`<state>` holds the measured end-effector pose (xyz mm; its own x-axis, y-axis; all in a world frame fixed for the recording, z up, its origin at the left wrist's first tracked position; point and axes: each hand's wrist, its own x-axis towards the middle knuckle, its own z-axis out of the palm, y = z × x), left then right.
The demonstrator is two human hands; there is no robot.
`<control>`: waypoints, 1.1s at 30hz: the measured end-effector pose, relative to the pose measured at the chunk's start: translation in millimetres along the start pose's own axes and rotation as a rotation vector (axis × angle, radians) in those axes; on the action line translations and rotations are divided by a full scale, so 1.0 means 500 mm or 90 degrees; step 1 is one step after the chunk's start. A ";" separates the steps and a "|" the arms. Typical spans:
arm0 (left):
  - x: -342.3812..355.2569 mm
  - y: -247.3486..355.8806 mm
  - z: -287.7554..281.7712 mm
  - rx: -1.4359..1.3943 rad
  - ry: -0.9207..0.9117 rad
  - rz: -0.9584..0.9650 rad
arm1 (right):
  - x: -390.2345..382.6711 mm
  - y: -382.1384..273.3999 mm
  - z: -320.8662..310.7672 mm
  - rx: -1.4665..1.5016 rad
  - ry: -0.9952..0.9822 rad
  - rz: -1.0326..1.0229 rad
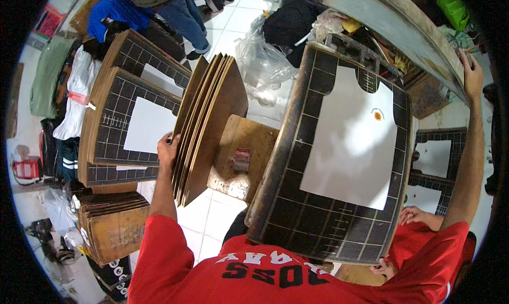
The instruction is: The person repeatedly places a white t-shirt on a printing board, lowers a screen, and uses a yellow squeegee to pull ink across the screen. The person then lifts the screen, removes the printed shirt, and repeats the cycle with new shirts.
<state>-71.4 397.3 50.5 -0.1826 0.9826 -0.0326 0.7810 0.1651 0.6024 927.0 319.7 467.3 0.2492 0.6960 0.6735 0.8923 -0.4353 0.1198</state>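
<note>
My left hand (167, 146) grips the near edge of several wooden boards (209, 129) standing upright side by side. High on the right, my right hand (470, 71) is closed around the edge of a raised, tilted printing screen frame (403, 36). Between my arms lies a black gridded board (286, 206) with a white cut fabric piece (344, 139) flat on it. A small orange and dark printed mark (377, 116) shows on that fabric. Another person's hand (412, 216) is by the board's right side, and a second hand (384, 269) touches its lower right corner.
More gridded boards with white pieces stack on the left (135, 113) and lie at right (432, 158). A brown board stack (116, 224) sits lower left. A wooden stool-like top (241, 155) is mid-scene. Clear plastic bags (265, 60) and a standing person's legs (183, 20) are beyond.
</note>
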 end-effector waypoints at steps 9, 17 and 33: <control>-0.091 0.290 -0.261 0.134 0.223 0.020 | -0.003 -0.104 -0.052 0.004 -0.094 0.066; -0.509 0.435 -0.208 -0.074 0.265 0.435 | 0.011 -0.165 -0.067 0.145 -0.115 0.106; -0.744 0.095 0.046 -0.020 0.134 -0.333 | -0.028 -0.206 -0.107 0.117 -0.130 0.123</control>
<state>47.4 41.7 72.7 -0.6584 0.7320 -0.1755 0.5365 0.6199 0.5727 811.5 324.0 484.5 0.4743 0.7185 0.5087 0.8694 -0.4732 -0.1422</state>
